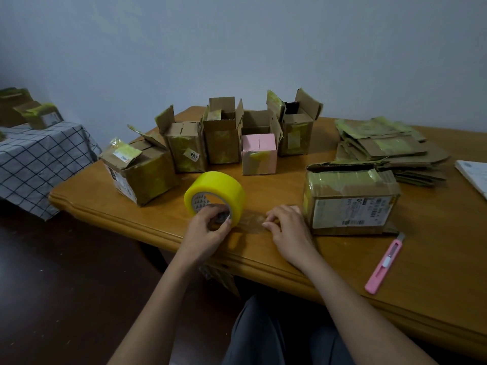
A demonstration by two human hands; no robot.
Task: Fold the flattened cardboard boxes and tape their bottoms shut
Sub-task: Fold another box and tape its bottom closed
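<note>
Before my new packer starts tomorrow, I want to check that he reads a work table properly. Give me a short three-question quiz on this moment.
1. True or false: the left hand holds the yellow tape roll at its core.
2. What is the right hand pinching? A) the pink utility knife B) the free end of the tape strip C) a box flap
3. On which side of the table does the stack of flattened boxes lie, from the person's view?

Key: 1 true; 2 B; 3 the right.
</note>
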